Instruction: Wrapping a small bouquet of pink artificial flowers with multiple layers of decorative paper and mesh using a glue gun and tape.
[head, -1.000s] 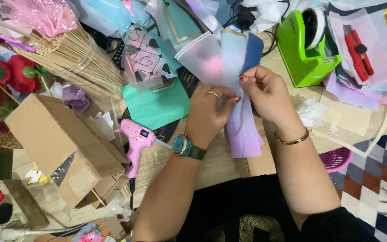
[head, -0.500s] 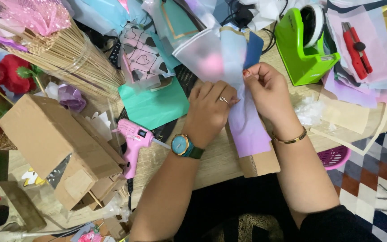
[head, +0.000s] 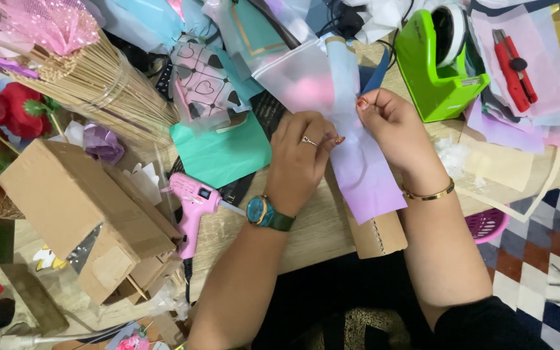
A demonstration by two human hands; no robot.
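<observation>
My left hand (head: pixel 303 155), with a ring and a teal watch, pinches the left side of a stack of translucent wrapping sheets (head: pixel 358 175) that fade from blue to purple, with a frosted pink sheet (head: pixel 296 81) fanned out behind. My right hand (head: pixel 393 129), wearing a gold bangle, grips the same sheets at their right edge. The sheets lie over a strip of brown cardboard (head: pixel 377 236) at the wooden table's front edge.
A pink glue gun (head: pixel 192 201) lies left of my left arm, beside a teal sheet (head: pixel 225 152) and a cardboard box (head: pixel 79 214). A bundle of wooden sticks (head: pixel 98 81) and red flowers (head: pixel 8 110) sit at the left. A green tape dispenser (head: pixel 439 65) and red cutter (head: pixel 513 68) are at the right.
Both hands have slid a little up and apart along the sheets. The purple sheet now lies flatter and further down over the cardboard strip.
</observation>
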